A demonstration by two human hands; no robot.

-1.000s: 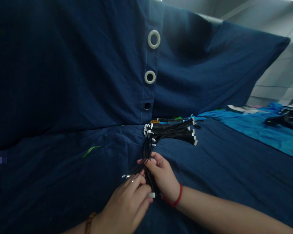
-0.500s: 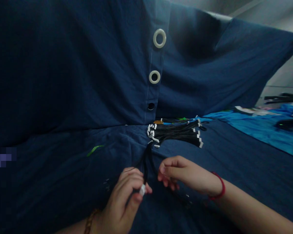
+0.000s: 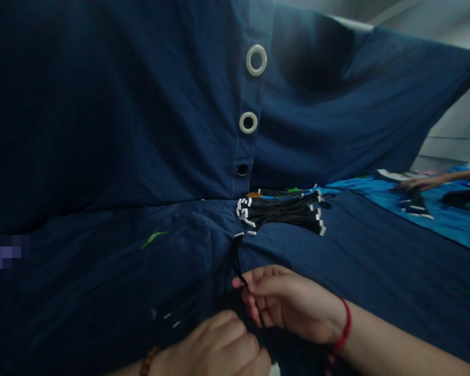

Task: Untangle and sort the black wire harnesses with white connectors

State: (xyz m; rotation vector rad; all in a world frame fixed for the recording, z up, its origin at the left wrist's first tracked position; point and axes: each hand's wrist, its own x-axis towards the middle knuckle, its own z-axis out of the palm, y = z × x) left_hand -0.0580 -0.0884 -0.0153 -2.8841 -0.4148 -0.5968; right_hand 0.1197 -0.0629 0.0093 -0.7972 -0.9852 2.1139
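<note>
— What has changed since half a second ago?

— Your right hand [image 3: 290, 308] has drawn back toward you and now pinches the black wires [image 3: 237, 261] between thumb and fingertips, where before it hovered just beside them with nothing in it. Your left hand [image 3: 223, 347] has dropped toward the bottom edge of the view, and the white connector it held up is no longer visible.

— What are my hands doing?

— Your right hand grips a thin strand of the wires, fingers curled around it; a red cord circles that wrist. Your left hand is curled into a loose fist just below and left of the right one, nearly touching it. Whether it holds a wire cannot be told, since the dim light hides its fingertips. A beaded bracelet [image 3: 149, 360] sits on that wrist.

— Where do the wires go?

— From your right fingers they run away from you, up to a larger wire bundle [image 3: 285, 211] lying on the dark blue cloth [image 3: 102, 271] beyond both hands, its white connectors fanned out at each end. A few loose white connectors [image 3: 170, 319] lie just left of your left hand.

— Anything else nearby?

— Far to the right of your hands, another person's hand [image 3: 419, 183] rests on a lighter blue cloth [image 3: 446, 222]. Beyond the bundle, the dark cloth rises like a wall, with white eyelets [image 3: 248, 122] in a vertical row.
</note>
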